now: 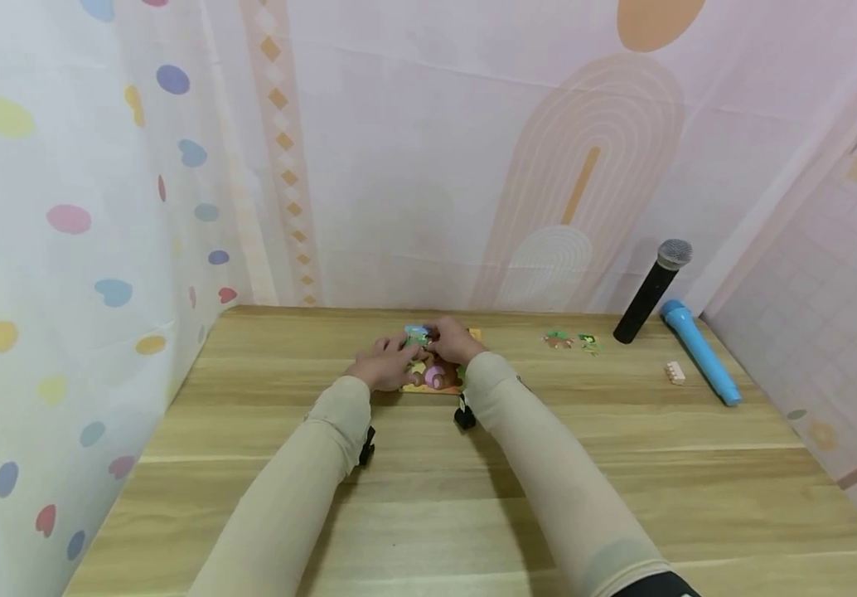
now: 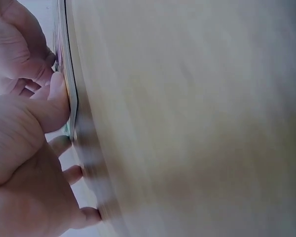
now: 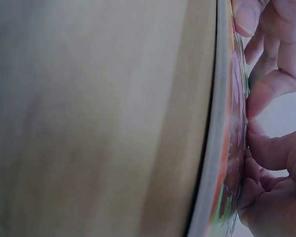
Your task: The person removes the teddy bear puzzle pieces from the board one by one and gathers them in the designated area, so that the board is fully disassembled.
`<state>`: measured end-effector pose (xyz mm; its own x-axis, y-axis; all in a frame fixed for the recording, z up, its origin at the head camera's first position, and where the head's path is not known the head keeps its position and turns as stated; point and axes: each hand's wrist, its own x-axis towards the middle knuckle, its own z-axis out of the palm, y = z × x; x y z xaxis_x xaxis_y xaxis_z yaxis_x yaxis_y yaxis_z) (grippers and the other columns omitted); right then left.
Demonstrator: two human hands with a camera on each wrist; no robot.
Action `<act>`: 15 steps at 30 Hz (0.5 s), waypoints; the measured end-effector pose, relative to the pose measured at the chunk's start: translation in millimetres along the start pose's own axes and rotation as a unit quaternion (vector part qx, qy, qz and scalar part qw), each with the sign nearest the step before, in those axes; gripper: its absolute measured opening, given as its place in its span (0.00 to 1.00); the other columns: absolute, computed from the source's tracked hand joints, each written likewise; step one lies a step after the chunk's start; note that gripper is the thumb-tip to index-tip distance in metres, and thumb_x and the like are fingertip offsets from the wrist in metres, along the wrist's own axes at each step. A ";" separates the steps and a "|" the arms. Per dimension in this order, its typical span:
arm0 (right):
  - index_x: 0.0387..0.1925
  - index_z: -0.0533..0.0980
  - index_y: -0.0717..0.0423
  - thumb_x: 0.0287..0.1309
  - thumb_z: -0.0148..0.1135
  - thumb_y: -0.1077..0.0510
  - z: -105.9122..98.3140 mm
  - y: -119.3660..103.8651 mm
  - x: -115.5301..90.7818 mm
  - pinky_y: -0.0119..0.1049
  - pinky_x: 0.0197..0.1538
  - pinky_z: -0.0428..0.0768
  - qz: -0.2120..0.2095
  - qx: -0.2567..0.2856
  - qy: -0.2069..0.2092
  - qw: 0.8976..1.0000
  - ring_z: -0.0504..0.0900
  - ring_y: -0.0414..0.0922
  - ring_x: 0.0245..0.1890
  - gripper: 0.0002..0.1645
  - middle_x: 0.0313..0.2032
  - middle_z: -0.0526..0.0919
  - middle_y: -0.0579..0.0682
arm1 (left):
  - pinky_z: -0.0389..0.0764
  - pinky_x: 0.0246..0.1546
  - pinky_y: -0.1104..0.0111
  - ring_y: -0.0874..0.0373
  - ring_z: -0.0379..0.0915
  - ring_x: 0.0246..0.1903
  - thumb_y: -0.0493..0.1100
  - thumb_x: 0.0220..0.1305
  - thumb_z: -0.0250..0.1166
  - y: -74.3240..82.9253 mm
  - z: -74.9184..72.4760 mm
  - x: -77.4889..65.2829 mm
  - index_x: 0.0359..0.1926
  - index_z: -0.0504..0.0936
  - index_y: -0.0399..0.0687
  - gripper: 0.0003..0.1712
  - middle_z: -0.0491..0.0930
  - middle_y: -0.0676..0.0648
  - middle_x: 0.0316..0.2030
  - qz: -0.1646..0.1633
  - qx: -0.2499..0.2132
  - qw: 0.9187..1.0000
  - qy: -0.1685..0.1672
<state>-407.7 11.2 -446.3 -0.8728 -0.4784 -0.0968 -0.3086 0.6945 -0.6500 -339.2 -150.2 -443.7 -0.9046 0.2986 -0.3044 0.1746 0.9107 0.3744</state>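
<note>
A flat, colourful jigsaw puzzle board [image 1: 434, 378] with a brown and pink picture lies on the table, partly covered by both hands. My left hand [image 1: 384, 365] rests at its left side. In the left wrist view the left thumb [image 2: 59, 101] lies on the board's edge, while other fingers of that hand reach down to the table with gaps between them. My right hand [image 1: 452, 340] is over the board's upper part, its bent fingertips [image 3: 249, 190] down on the picture. I cannot tell whether a piece is between them.
Two loose puzzle pieces [image 1: 559, 339] lie right of the board. Farther right, a black microphone [image 1: 646, 300] stands upright at a tilt, beside a blue toy microphone [image 1: 704, 356] and a small pale block [image 1: 675, 373]. A patterned curtain [image 1: 399, 166] rises behind the table's back edge.
</note>
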 end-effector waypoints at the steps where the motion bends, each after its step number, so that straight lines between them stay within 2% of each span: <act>1: 0.65 0.77 0.58 0.69 0.59 0.68 0.3 -0.2 -0.1 0.40 0.50 0.79 0.001 0.000 0.001 1.000 0.81 0.49 0.46 0.24 0.49 0.84 0.59 | 0.41 0.66 0.26 0.36 0.28 0.78 0.55 0.78 0.53 -1.2 0.3 0.2 0.76 0.61 0.55 0.31 0.33 0.40 0.81 0.001 0.004 1.000 -0.005; 4: 0.59 0.80 0.58 0.69 0.60 0.68 0.9 -0.2 0.4 0.39 0.47 0.79 -0.001 -0.009 0.009 1.000 0.79 0.47 0.42 0.19 0.45 0.84 0.58 | 0.40 0.67 0.27 0.38 0.26 0.78 0.56 0.80 0.49 -3.0 0.1 -2.1 0.81 0.52 0.57 0.35 0.31 0.42 0.81 0.007 0.015 1.000 -0.018; 6: 0.53 0.82 0.59 0.69 0.61 0.68 1.0 0.1 0.9 0.38 0.43 0.77 -0.004 -0.015 0.012 1.000 0.77 0.47 0.38 0.14 0.43 0.83 0.57 | 0.41 0.67 0.27 0.38 0.25 0.78 0.55 0.80 0.47 -3.5 -0.7 -3.8 0.80 0.54 0.56 0.33 0.31 0.41 0.81 0.012 0.015 1.000 -0.022; 8: 0.51 0.82 0.60 0.69 0.61 0.68 1.3 0.3 1.4 0.38 0.42 0.76 -0.006 -0.018 0.015 1.000 0.77 0.47 0.37 0.12 0.42 0.82 0.57 | 0.41 0.68 0.28 0.38 0.26 0.78 0.54 0.80 0.49 -4.2 -1.8 -5.9 0.75 0.61 0.52 0.29 0.32 0.41 0.81 0.017 0.001 1.000 -0.017; 12: 0.58 0.80 0.61 0.68 0.62 0.67 2.2 0.6 1.8 0.40 0.46 0.79 -0.002 -0.014 0.019 1.000 0.79 0.47 0.40 0.18 0.45 0.82 0.58 | 0.41 0.69 0.31 0.37 0.27 0.78 0.53 0.79 0.53 -6.4 -3.2 -8.2 0.65 0.68 0.49 0.22 0.32 0.40 0.81 0.021 -0.019 1.000 -0.008; 15: 0.61 0.78 0.62 0.68 0.61 0.67 2.4 0.0 1.3 0.41 0.47 0.79 0.002 -0.012 0.021 1.000 0.79 0.48 0.42 0.21 0.47 0.82 0.59 | 0.41 0.70 0.31 0.38 0.26 0.78 0.54 0.79 0.53 -8.2 -2.2 -7.0 0.65 0.67 0.51 0.22 0.31 0.42 0.81 0.019 -0.011 1.000 -0.012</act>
<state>-407.9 9.3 -448.2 -0.8892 -0.4526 -0.0665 -0.3136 0.7090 -0.6316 -335.2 -160.4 -442.7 -0.8872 0.3409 -0.3108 0.2005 0.8917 0.4058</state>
